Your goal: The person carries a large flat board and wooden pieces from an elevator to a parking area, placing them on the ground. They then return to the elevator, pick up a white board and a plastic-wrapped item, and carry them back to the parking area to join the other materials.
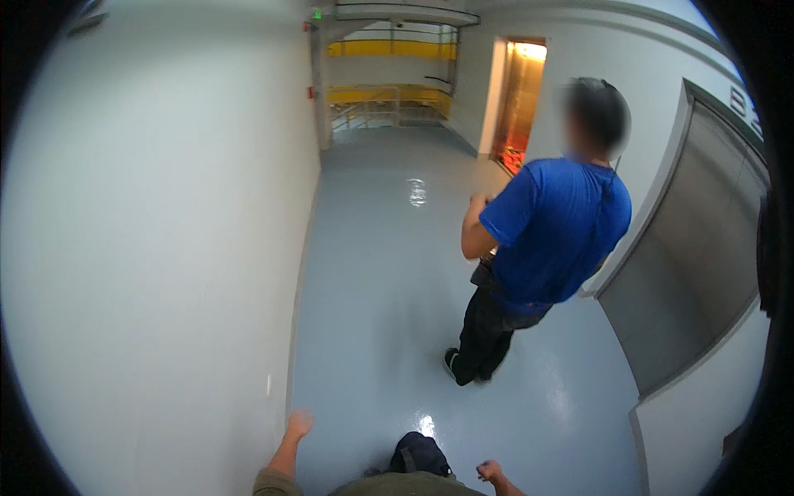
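My left hand (pixel 300 422) hangs low beside the white wall, smeared by motion, so its fingers do not show clearly. On the other side, my right hand (pixel 490 471) is low over the floor with its fingers curled in, and nothing shows in it. Between the two, close against my front, is a black rounded thing with a strap-like band (pixel 420 453); its lower part is hidden and I cannot tell exactly what it is. Neither hand touches it.
A person in a blue shirt (pixel 558 227) stands ahead to the right. A plain wall (pixel 157 248) runs along the left. At right is a grey metal door (pixel 695 248); beyond the person, a lit elevator-like doorway (pixel 523 107). Railings (pixel 372 107) cross the far end. The grey floor (pixel 372 289) is glossy.
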The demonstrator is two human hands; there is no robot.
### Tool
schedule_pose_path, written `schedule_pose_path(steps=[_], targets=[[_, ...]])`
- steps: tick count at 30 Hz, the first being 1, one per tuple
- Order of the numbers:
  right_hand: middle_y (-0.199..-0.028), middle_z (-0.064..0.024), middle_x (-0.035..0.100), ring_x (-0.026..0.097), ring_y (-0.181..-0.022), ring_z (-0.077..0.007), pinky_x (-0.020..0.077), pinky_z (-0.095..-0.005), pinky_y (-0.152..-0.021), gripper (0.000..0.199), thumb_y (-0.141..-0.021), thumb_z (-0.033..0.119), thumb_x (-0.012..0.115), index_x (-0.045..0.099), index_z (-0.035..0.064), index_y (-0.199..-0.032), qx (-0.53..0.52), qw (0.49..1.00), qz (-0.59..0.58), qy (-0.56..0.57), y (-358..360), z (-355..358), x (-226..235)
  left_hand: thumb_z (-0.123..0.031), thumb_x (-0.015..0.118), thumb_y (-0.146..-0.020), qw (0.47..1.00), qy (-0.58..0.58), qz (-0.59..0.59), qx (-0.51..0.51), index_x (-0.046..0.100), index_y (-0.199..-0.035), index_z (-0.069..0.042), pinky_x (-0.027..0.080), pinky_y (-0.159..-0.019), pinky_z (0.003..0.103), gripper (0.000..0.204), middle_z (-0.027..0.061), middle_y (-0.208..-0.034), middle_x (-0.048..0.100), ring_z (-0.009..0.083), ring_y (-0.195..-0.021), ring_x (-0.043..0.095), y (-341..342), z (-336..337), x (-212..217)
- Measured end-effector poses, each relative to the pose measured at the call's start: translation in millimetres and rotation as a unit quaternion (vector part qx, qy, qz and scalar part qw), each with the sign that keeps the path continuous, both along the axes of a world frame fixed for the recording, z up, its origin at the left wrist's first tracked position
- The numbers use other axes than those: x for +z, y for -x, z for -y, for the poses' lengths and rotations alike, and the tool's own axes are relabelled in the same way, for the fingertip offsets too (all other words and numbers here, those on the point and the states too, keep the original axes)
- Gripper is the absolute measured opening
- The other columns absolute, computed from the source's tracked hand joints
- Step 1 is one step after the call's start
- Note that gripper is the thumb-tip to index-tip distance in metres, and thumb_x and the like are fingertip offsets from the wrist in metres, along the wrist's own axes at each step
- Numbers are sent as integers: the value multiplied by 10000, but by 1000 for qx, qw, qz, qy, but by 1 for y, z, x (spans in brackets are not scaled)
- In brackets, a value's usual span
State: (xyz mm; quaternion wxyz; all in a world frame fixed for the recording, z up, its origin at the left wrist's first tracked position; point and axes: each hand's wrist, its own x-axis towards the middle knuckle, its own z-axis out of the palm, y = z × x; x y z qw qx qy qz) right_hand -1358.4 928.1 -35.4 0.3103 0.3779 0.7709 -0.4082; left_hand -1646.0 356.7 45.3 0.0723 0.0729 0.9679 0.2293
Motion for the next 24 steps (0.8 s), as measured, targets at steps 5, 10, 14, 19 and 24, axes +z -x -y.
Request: schedule_pose_path(steps=[5,10,14,19,24], targets=[[-684,-132,609,597,-584,-222,509,-369,-577,324,-820,298,514,617,-3,-760,-69,991,101,49,-4,-9,-22,-103,586,-706,985,-169,20,13,628,-969,-35,447,-826,393,275,174,-964,606,338,-908,563,157,-96,71],[-558,-136,591,594,-517,-239,497,-406,-620,405,-845,356,479,640,45,-640,9,866,-353,354,176,-67,-77,-128,664,-647,997,40,5,-71,623,-889,-66,484,-748,347,253,110,-799,627,247,-778,597,231,-23,-61],[-789,-169,632,599,-762,-383,470,-448,-692,369,-773,361,476,646,34,-754,289,947,-80,-116,437,-105,-38,-236,593,-703,937,75,323,112,663,-930,-86,473,-833,341,281,121,-960,645,245,-926,610,227,18,-40],[-756,-183,626,625,-717,-307,493,-378,-659,192,-716,155,554,631,31,-841,117,925,-335,-137,766,-116,117,-278,550,-722,878,230,420,-18,687,-822,-153,503,-644,429,210,77,-791,659,233,-733,640,288,46,-36],[-723,-157,639,635,-690,-262,500,-372,-650,207,-686,174,579,644,51,-839,150,933,-282,-164,930,-149,123,-316,525,-735,823,316,338,-329,692,-828,-152,498,-655,435,251,87,-845,662,234,-769,642,504,21,-75]])
